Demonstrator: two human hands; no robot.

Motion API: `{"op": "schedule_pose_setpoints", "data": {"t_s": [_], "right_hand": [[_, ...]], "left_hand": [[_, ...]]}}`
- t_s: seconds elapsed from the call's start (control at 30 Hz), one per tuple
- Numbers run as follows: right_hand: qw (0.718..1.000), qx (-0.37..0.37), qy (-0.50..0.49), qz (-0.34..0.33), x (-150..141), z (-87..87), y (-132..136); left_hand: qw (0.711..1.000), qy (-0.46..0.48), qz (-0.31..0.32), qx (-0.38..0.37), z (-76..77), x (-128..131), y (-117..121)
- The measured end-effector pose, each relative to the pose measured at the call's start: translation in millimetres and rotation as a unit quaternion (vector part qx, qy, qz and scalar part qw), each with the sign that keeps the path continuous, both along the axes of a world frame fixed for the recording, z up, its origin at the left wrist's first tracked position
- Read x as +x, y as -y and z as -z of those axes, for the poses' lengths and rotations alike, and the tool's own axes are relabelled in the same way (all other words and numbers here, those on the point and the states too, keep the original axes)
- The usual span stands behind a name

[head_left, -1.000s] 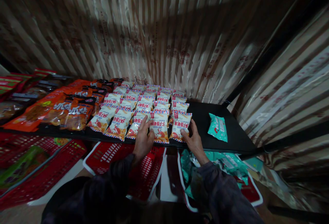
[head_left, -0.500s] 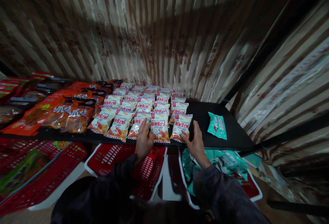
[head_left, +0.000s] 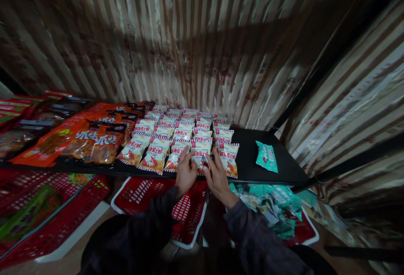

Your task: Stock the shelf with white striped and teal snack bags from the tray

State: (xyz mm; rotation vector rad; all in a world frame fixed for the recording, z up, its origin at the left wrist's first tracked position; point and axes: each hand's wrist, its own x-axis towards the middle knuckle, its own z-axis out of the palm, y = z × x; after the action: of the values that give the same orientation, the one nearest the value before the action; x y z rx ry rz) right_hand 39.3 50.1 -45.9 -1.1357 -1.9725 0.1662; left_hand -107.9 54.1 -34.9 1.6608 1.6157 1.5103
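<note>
A white, pillow-shaped plastic snack bag with striped crimped ends (head_left: 202,146) lies in the front row on the black shelf (head_left: 246,153), between the left hand (head_left: 185,175) and right hand (head_left: 218,180); each grip is apart, fingers loosely over it. The matching white bags (head_left: 156,153) already lie in neat rows. One glossy teal bag (head_left: 267,156) lies alone; crumpled teal bags (head_left: 282,197) remain in a red plastic basket (head_left: 302,229) below.

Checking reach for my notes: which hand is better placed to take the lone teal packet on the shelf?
Likely the right hand: it is nearer the teal packet, which lies on its right. The left hand is farther away.
</note>
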Motion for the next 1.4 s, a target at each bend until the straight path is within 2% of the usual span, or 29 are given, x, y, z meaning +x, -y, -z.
{"op": "schedule_pose_setpoints", "data": {"t_s": [0.13, 0.27, 0.4, 0.6, 0.9, 1.4], "right_hand": [[1.0, -0.019, -0.009, 0.021, -13.5, 10.2, -11.6], [0.999, -0.027, -0.001, 0.033, -20.1, 16.8, -14.3], [0.998, -0.021, 0.002, 0.056, -24.9, 16.9, -16.3], [0.999, -0.033, -0.003, 0.043, -24.2, 18.8, -19.0], [0.996, -0.08, -0.029, 0.039, -23.9, 18.8, -15.9], [0.995, -0.081, -0.044, 0.035, -27.6, 17.6, -20.5]], "left_hand": [[0.999, 0.026, 0.01, -0.016, -0.2, -3.2, -5.1], [1.0, 0.0, 0.004, -0.014, 1.2, 0.7, -7.4], [0.999, -0.028, 0.018, 0.002, 8.4, 10.1, -8.3], [0.997, -0.061, 0.034, 0.023, 17.2, 16.7, -10.2], [0.998, -0.055, 0.026, 0.025, 18.6, 18.8, -10.1], [0.998, -0.043, 0.028, 0.021, 14.3, 20.1, -9.8]]}}
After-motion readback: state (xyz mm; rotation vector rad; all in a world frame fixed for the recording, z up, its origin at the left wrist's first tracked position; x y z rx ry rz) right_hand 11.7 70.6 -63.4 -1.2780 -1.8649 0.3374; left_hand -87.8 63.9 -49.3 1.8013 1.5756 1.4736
